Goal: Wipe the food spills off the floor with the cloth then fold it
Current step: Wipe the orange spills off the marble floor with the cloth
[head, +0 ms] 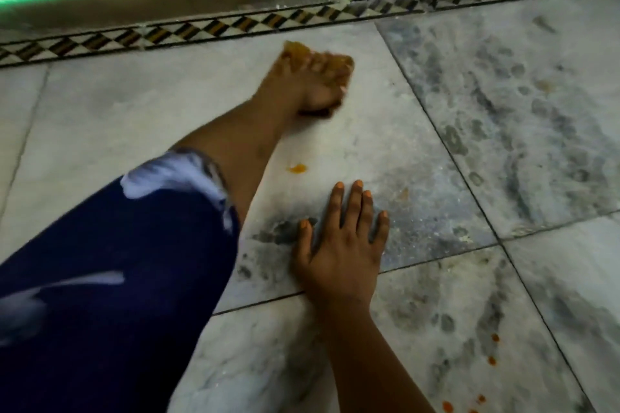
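— Cloth check: where is it?

— I see the yellow-brown bunched cloth [337, 65] on the grey-white marble tile floor [419, 151], at 12 o'clock in my view. The left hand [310, 85] is on top of it, pressing it to the floor. Its fingers bend down over the cloth and hold it. That part is blurry.

— And the other hand?

— The right hand [342, 251] lies flat on the floor at 6 o'clock from the cloth. Its fingers are straight and spread wide, holding nothing.

— Any spills?

— Yes. A small orange food spot [297, 168] sits between the two hands, at 11 o'clock from the right hand, just beside the left arm in its dark blue sleeve with white marks [134, 261]. Some little red-orange drops [492, 349] are at 4 o'clock from the right hand, well apart from the cloth.
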Demonstrator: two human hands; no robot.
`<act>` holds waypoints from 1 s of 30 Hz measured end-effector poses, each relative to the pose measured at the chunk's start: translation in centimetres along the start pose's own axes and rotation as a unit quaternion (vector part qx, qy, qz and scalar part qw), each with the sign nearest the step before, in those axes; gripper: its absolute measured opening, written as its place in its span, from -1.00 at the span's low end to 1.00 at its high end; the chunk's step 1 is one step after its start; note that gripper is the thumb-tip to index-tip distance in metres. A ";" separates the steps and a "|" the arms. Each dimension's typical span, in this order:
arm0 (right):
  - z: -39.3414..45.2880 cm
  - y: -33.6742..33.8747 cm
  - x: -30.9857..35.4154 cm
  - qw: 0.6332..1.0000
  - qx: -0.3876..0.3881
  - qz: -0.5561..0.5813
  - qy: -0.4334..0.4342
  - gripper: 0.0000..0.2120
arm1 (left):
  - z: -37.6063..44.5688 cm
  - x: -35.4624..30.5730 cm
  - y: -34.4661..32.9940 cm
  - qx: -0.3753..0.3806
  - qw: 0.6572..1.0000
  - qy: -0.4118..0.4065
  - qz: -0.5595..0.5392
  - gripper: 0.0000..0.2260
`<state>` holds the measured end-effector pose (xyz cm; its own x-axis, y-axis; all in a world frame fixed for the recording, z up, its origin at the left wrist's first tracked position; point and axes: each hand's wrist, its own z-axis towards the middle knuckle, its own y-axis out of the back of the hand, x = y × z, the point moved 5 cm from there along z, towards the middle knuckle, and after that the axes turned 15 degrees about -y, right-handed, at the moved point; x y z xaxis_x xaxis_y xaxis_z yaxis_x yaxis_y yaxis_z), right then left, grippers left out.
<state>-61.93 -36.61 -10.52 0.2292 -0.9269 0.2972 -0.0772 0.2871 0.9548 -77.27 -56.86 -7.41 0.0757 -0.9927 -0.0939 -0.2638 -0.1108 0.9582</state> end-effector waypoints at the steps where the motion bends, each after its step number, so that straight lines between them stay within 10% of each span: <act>1: 0.0 0.1 0.0 1.000 0.000 -0.001 -0.004 -0.34 | -1.0 -1.6 -0.5 -0.006 0.999 -0.031 0.008 -0.48; 5: -0.1 0.7 0.3 1.000 -0.004 -0.004 -0.003 -0.34 | -11.2 -3.6 -4.4 -0.038 0.990 -0.137 -0.020 -0.47; 12: -0.2 0.5 0.1 1.000 0.016 -0.012 0.006 -0.30 | -8.6 -0.2 -2.3 -0.104 0.993 0.016 0.053 -0.47; 18: -0.2 0.5 0.1 0.999 0.040 -0.011 0.009 -0.30 | -15.5 -5.2 -5.8 -0.116 0.990 -0.065 0.045 -0.42; 30: 0.0 1.1 -0.2 0.998 0.055 0.012 0.019 -0.37 | -16.7 -5.7 -6.0 -0.070 0.996 0.043 -0.034 -0.57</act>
<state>-62.05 -36.10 -9.51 0.2617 -0.9101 0.3212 -0.1890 0.2781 0.9418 -60.03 -49.72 -8.10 0.1731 -0.9746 -0.1419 -0.1197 -0.1638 0.9792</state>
